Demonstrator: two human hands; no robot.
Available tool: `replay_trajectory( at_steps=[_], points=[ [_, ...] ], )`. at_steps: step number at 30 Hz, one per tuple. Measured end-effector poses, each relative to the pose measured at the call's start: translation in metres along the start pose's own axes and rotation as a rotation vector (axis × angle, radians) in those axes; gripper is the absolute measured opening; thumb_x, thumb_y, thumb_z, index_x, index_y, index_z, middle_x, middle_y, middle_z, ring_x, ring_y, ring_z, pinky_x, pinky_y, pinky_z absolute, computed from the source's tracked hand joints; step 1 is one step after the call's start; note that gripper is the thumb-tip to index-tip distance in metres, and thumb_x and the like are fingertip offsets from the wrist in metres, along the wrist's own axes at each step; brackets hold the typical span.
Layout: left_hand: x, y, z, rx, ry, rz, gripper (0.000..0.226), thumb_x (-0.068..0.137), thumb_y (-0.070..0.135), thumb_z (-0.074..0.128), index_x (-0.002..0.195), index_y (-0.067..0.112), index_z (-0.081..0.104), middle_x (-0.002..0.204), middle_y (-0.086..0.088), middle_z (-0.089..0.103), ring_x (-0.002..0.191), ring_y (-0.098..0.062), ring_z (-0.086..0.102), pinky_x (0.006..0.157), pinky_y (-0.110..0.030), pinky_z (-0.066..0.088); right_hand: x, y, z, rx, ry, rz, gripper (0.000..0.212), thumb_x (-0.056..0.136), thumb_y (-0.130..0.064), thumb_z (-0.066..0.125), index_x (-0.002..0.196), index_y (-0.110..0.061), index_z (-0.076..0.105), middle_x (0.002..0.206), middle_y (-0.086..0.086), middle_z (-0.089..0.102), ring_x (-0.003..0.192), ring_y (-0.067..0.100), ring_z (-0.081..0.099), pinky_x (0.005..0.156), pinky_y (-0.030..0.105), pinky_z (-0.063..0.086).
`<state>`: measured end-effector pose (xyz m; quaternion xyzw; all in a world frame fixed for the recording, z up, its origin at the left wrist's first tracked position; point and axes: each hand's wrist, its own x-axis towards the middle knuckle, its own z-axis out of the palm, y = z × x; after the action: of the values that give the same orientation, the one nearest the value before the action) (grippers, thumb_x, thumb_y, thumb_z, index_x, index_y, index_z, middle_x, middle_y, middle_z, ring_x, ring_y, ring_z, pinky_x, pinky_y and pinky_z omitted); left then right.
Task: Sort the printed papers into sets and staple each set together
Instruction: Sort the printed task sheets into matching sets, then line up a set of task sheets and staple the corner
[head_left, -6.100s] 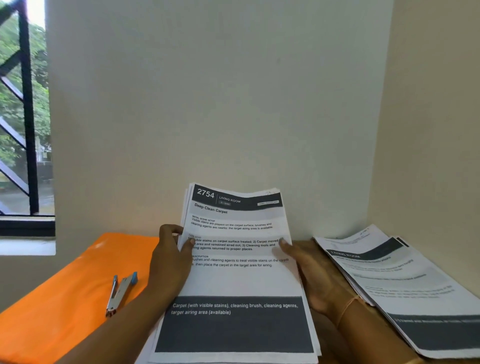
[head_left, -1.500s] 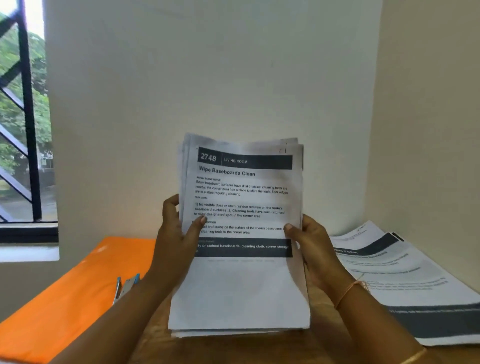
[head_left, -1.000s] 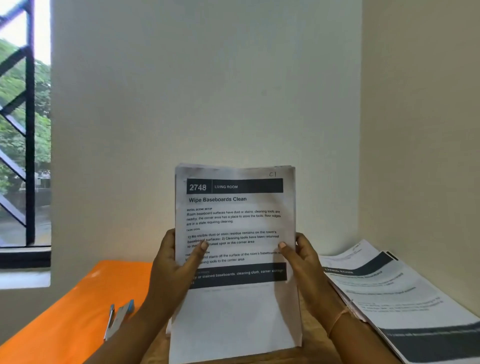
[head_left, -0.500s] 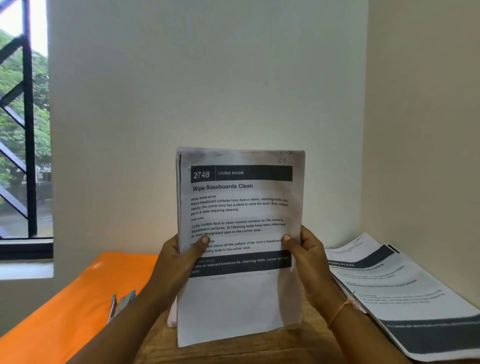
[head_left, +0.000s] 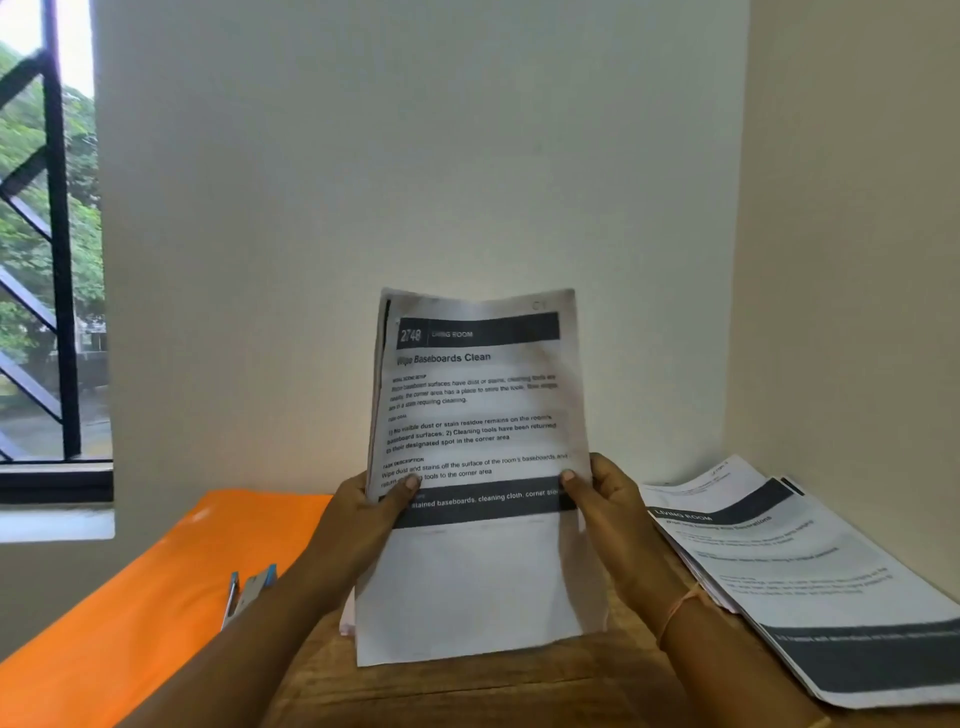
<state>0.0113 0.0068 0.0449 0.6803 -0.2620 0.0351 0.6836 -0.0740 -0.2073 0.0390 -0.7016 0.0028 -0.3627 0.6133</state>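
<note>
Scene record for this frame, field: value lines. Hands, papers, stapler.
held: white printed paper stack, upright, top sheet titled Wipe Baseboards Clean
hands: left hand grips its left edge, right hand its right edge
stapler: blue and silver stapler lying on orange plastic folder, left side, untouched
other papers: fanned pile of printed sheets, flat on brown wooden table, right side

Bare table (head_left: 467, 691) before upright stack (head_left: 478, 571), stapler (head_left: 253, 588) left, paper pile (head_left: 831, 587) right.

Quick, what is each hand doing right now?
Left hand: grips the left edge of the upright sheaf of white printed papers.
Right hand: grips the right edge of the same sheaf.
</note>
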Motion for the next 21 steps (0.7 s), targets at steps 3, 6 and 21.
replay_trajectory(
  at_steps=[3, 6, 21],
  points=[
    [0.003, 0.001, -0.002, -0.122, 0.096, -0.054, 0.014, 0.088, 0.027, 0.062, 0.097, 0.016, 0.064, 0.089, -0.006, 0.072, 0.075, -0.022, 0.069, 0.056, -0.027, 0.055, 0.001, 0.004, -0.006, -0.127, 0.011, 0.052, 0.011, 0.097, -0.018, 0.051, 0.102, -0.014, 0.06, 0.09, 0.005, 0.069, 0.085, 0.022, 0.064, 0.066, 0.029, 0.049],
    [0.007, -0.001, -0.006, -0.297, 0.2, -0.128, 0.017, 0.089, 0.024, 0.062, 0.103, 0.015, 0.063, 0.093, -0.009, 0.07, 0.082, -0.029, 0.067, 0.065, -0.036, 0.056, 0.003, 0.004, -0.008, -0.116, -0.03, 0.201, 0.019, 0.097, -0.023, 0.052, 0.113, -0.016, 0.053, 0.092, 0.005, 0.064, 0.079, 0.022, 0.063, 0.069, 0.036, 0.054],
    [0.001, -0.01, 0.021, -0.632, 0.211, -0.294, 0.007, 0.092, 0.018, 0.056, 0.095, 0.015, 0.062, 0.088, -0.005, 0.068, 0.072, -0.02, 0.064, 0.057, -0.032, 0.056, -0.011, 0.012, 0.021, 0.423, -0.203, 0.482, 0.026, 0.094, -0.005, 0.051, 0.118, -0.014, 0.057, 0.109, 0.012, 0.068, 0.096, 0.03, 0.064, 0.069, 0.038, 0.055]
  ],
)
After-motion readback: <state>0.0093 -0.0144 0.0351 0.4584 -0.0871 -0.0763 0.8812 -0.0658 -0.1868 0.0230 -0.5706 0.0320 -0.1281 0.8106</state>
